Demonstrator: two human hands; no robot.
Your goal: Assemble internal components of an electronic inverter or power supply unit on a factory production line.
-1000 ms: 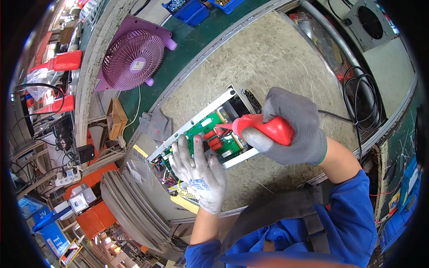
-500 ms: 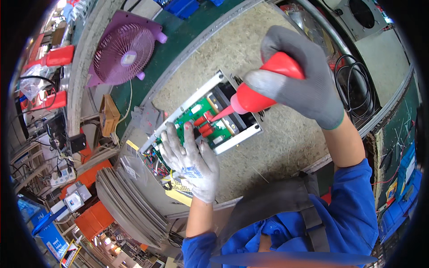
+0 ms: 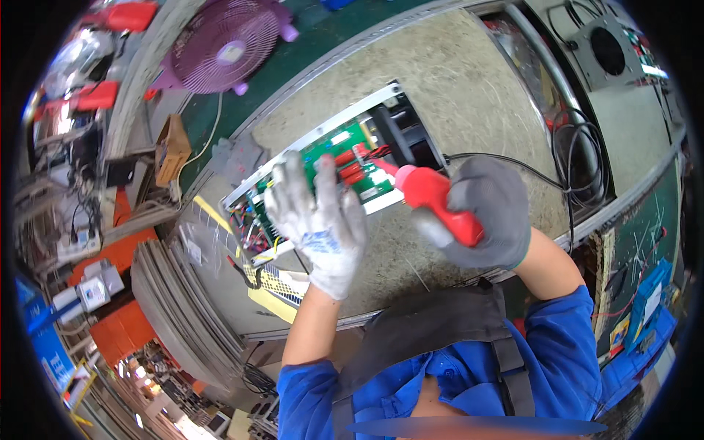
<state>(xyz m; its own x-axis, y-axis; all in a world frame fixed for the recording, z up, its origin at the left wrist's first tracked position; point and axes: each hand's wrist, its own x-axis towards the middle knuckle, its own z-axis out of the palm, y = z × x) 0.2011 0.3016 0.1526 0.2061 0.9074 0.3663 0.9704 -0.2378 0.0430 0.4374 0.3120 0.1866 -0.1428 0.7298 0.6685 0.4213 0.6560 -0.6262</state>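
Right hand gripping red screwdriver, circuit board inside

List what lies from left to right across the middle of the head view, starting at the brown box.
Brown box → left hand in a white glove, resting on the green circuit board → red power screwdriver → right hand in a grey glove → coiled black cable.

Red screwdriver, green circuit board, purple fan.

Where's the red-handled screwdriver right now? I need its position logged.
Head view, centre-right: the red-handled screwdriver is gripped in the right hand, tip at the green circuit board.
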